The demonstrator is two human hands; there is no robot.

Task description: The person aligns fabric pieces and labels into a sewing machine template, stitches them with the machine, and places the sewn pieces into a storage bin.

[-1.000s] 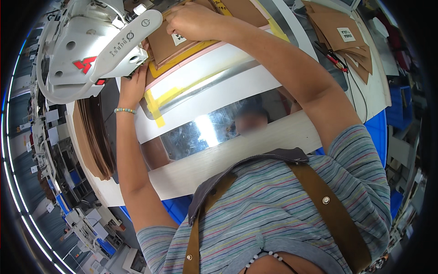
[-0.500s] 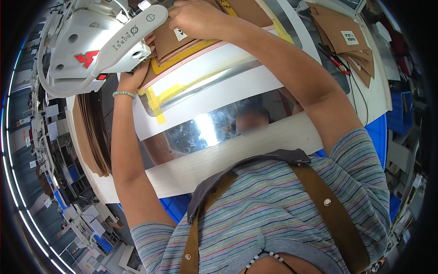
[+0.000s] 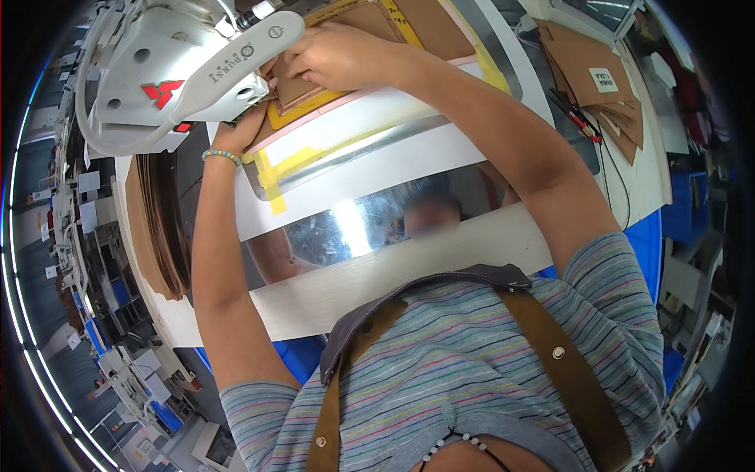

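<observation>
Brown leather-like pieces [image 3: 295, 88] lie in a yellow-edged template [image 3: 314, 101] below the white machine head [image 3: 141, 86]. Over these pieces, my right hand [image 3: 338, 59] is closed, its fingers curled toward the machine; whatever the fingertips pinch is hidden. My left hand [image 3: 245, 130], with a beaded bracelet at the wrist, reaches in at the template's left edge. The machine head covers most of it, and only a few fingertips show near the right hand. Yellow tape [image 3: 269, 181] crosses the template's near left corner onto a white sheet [image 3: 314, 193].
A shiny metal plate [image 3: 322, 236] lies nearer me on the pale table [image 3: 393, 271]. Stacked brown pieces [image 3: 157, 228] stand at the left. More brown pieces with a white label [image 3: 586, 75] lie at the right, beside red-and-black handled tools [image 3: 578, 118] and a thin cable.
My right hand has come slightly nearer me, its fingers more curled. The white label that showed beneath it is no longer visible. The whole view has shifted a little.
</observation>
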